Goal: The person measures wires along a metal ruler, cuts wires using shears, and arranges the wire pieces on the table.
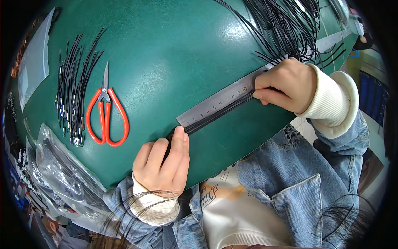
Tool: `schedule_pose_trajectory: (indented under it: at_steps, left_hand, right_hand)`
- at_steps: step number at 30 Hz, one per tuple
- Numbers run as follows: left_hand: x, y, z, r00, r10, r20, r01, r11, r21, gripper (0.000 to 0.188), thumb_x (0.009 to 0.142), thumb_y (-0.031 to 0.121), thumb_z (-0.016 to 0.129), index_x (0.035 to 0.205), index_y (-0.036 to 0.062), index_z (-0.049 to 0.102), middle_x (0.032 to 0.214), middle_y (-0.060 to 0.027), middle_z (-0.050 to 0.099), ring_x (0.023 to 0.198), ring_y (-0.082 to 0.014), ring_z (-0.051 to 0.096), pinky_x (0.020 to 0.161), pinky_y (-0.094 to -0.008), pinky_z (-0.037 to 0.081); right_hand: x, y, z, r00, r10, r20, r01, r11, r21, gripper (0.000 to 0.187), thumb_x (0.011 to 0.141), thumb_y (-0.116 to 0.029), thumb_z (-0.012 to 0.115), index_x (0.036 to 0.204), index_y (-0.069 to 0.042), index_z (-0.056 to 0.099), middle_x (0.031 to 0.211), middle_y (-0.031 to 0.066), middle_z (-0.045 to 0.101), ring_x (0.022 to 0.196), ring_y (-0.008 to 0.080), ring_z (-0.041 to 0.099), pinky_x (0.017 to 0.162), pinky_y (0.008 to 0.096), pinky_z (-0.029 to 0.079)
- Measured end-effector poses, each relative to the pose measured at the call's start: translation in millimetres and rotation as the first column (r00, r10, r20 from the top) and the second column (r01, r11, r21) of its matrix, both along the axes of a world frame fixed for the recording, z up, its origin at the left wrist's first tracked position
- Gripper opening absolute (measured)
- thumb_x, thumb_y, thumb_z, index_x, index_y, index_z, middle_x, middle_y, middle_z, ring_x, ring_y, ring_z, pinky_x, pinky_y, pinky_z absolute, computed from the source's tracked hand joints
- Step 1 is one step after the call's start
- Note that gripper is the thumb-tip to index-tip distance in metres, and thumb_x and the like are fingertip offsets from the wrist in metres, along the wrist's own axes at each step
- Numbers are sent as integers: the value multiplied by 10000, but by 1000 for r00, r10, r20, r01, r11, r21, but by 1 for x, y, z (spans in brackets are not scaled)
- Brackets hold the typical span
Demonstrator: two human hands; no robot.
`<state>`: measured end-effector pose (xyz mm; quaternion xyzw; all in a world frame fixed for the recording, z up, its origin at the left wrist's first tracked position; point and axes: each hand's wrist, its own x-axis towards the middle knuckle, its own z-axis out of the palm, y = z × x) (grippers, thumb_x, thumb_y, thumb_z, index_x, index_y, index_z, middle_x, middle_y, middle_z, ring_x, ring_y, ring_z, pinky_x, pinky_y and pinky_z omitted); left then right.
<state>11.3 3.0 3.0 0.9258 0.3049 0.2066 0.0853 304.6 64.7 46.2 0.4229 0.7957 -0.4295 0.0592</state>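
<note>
A bundle of thin black cables (222,113) lies stretched along the lower edge of a steel ruler (215,103) on the green table. My right hand (286,86) is closed round the bundle's right end, with its fist resting over the ruler. At the ruler's left end my left hand (163,162) has its fingers closed about the other end of the cables. The fingertips there touch the bundle just below the ruler's corner. Inside both fists the cable ends are hidden.
Red-handled scissors (107,108) lie left of the ruler, beside a row of short black cables with metal ends (74,91). A large heap of black cables (286,25) covers the far right. Clear plastic bags (62,166) sit at the left edge, below a whitish sheet (35,62).
</note>
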Motion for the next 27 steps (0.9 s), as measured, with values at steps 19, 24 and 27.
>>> schedule_pose_trajectory:
  at_steps: [19, 24, 27]
  left_hand:
    - [0, -1, 0, 1000, 8, -2, -8, 1000, -15, 114, 707, -51, 721, 796, -84, 657, 969, -136, 665, 672, -210, 553, 515, -300, 432]
    - [1, -1, 0, 1000, 13, 4, -13, 1000, -15, 115, 707, -47, 722, 799, -79, 661, 966, -134, 666, 669, -208, 550, 513, -300, 429]
    - [0, -1, -1, 1000, 9, -2, -9, 1000, -9, 112, 709, -43, 720, 802, -75, 666, 968, -131, 667, 665, -206, 545, 508, -298, 421]
  right_hand:
    - [-7, -3, 7, 995, -54, 84, 52, 998, 32, 166, 862, -222, 613, 842, -66, 664, 689, 146, 633, 653, 330, 637, 615, 407, 517]
    - [-2, -5, 0, 1000, 24, -12, -23, 991, 129, 180, 880, -194, 639, 806, -30, 641, 614, 138, 594, 533, 293, 595, 503, 357, 475]
    - [-5, -7, -1, 1000, -8, -4, 8, 988, 156, 169, 872, -178, 636, 792, -30, 643, 613, 139, 596, 530, 295, 594, 500, 354, 473]
